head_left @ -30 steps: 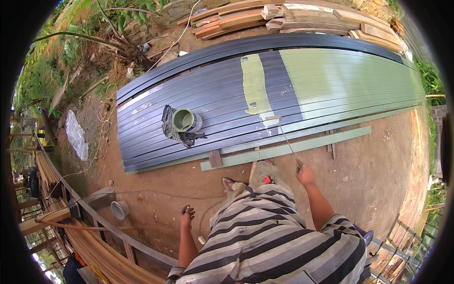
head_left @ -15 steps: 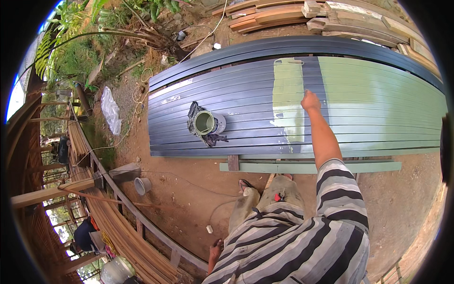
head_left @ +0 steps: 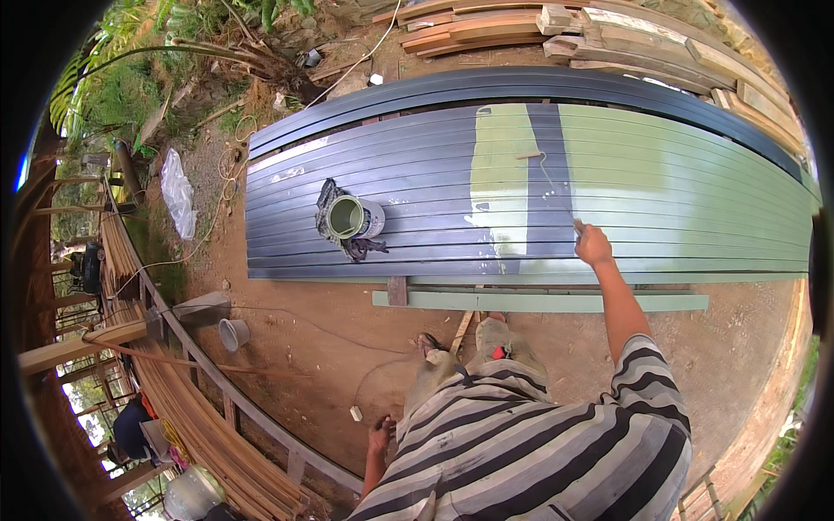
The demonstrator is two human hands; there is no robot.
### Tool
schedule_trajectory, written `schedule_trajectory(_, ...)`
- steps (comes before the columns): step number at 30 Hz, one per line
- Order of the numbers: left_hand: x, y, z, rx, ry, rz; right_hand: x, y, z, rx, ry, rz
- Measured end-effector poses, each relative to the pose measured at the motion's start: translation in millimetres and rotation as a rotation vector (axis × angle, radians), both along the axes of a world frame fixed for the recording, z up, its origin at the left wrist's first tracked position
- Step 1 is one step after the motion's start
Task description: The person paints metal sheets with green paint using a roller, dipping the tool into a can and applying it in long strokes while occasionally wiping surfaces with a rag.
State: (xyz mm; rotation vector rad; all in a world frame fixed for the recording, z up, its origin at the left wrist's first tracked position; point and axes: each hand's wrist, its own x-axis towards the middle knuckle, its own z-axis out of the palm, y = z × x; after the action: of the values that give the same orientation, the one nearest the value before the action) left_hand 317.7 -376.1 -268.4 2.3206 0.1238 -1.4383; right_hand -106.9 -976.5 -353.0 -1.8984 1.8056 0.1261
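Observation:
My right hand (head_left: 594, 246) is closed around the handle of a paint roller (head_left: 527, 155), whose thin bent frame reaches left over the boards. The roller's head rests on a light green painted strip (head_left: 499, 187) near the middle of a wide panel of dark grey boards (head_left: 417, 161). A dark unpainted gap (head_left: 547, 130) lies between that strip and the larger green area (head_left: 660, 174) to the right. On the panel's left part, a paint can (head_left: 356, 217) stands on a crumpled black rag (head_left: 358, 250). My left hand (head_left: 381, 431) hangs low beside my body, fingers loosely bent, apparently empty.
Green-painted boards (head_left: 539, 300) run along the panel's near side. A small grey bucket (head_left: 234, 334) sits on the dirt floor at left, near long stacked timber (head_left: 200, 408). More wood planks (head_left: 643, 43) lie beyond the panel. Clear plastic (head_left: 178, 195) lies at far left.
My right hand has drawn back toward me and slightly right, bringing the roller head from the strip's far end nearer. The view has shifted a little to the right.

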Motion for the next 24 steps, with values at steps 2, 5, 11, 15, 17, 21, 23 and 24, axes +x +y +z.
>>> schedule_trajectory(2, 19, -4, -33, -0.083, 0.061, -0.023, -28, 76, -11, 0.002, 0.017, 0.003)
schedule_trajectory(5, 35, -33, -66, -0.157, 0.049, -0.124, -20, 184, 44, 0.068, -0.03, -0.017)
schedule_trajectory(11, 61, -106, -71, -0.243, 0.045, -0.271, -15, 352, 59, 0.184, 0.037, -0.19)
schedule_trajectory(15, 70, -122, -62, -0.259, 0.012, -0.29, -7, 377, 48, 0.206, 0.021, -0.212)
schedule_trajectory(17, 78, -118, -60, -0.256, 0.001, -0.279, -5, 382, 42, 0.146, -0.002, -0.195)
schedule_trajectory(21, 81, -95, -50, -0.232, -0.017, -0.217, -4, 381, 47, 0.057, -0.045, -0.236)
schedule_trajectory(23, 79, -75, -37, -0.209, -0.035, -0.173, 3, 379, 49, 0.048, -0.044, -0.245)
schedule_trajectory(24, 74, -65, -32, -0.201, -0.048, -0.139, 6, 377, 46, 0.031, -0.036, -0.252)
